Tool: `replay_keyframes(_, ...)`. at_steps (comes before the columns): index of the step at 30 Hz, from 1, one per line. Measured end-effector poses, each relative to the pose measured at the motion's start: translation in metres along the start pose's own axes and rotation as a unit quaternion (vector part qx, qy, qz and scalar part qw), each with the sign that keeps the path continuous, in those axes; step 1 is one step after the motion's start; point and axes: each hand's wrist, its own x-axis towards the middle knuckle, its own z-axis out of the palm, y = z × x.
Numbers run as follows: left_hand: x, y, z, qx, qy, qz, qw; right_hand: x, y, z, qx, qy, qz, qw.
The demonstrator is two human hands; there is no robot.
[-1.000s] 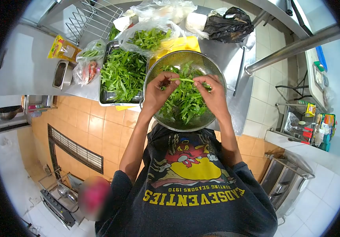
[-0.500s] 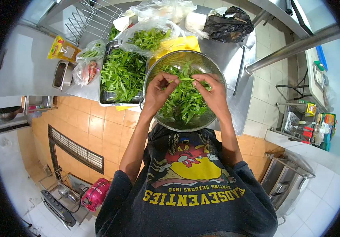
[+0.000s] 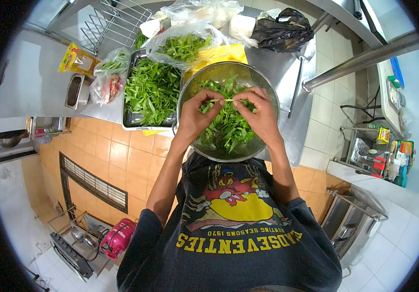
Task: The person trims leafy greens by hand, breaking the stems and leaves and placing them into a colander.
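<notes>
Over a round metal mesh colander (image 3: 259,75) both hands pinch one thin green stem (image 3: 228,100) of a leafy vegetable. My left hand (image 3: 197,111) has its fingers closed on the stem's left part. My right hand (image 3: 259,113) grips it a short way to the right, thumb against fingertips. Beneath the hands, loose leafy greens (image 3: 230,129) lie inside the colander. A metal tray (image 3: 130,120) heaped with more green leaves (image 3: 152,90) stands just left of the colander. Behind it, a clear plastic bag (image 3: 182,45) holds further greens.
A black plastic bag (image 3: 285,33) sits at the back right of the steel table (image 3: 299,138). A wire rack (image 3: 109,24), a yellow packet (image 3: 77,59) and a small metal container (image 3: 76,91) are at the left. A steel post (image 3: 360,61) slants across on the right.
My right hand has shifted slightly left, so the fingertips of both hands are closer together on the stem. The colander and tray stay put.
</notes>
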Motion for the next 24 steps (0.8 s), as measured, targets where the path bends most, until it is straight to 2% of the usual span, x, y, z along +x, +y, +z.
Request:
replay_keyframes(2, 0.001, 0.004, 0.0, 0.074, 0.006, 0.083, 0.994, 0.0, -0.001, 0.0, -0.005, -0.004, -0.005, 1.0)
replay_keyframes(5, 0.0, 0.016, -0.004, 0.232, 0.019, 0.161, 0.959, 0.001, -0.004, -0.001, -0.021, -0.011, -0.009, 1.0)
replay_keyframes(8, 0.002, 0.013, -0.003, 0.272, 0.013, 0.196, 0.942, 0.002, -0.004, -0.001, -0.028, -0.015, -0.008, 0.999)
replay_keyframes(16, 0.002, 0.012, -0.006, 0.298, -0.006, 0.175, 0.938, 0.001, -0.004, -0.001, -0.028, -0.022, 0.005, 0.999)
replay_keyframes(24, 0.002, 0.014, -0.005, 0.28, -0.011, 0.155, 0.948, 0.002, -0.007, -0.001, -0.026, -0.021, -0.026, 0.999)
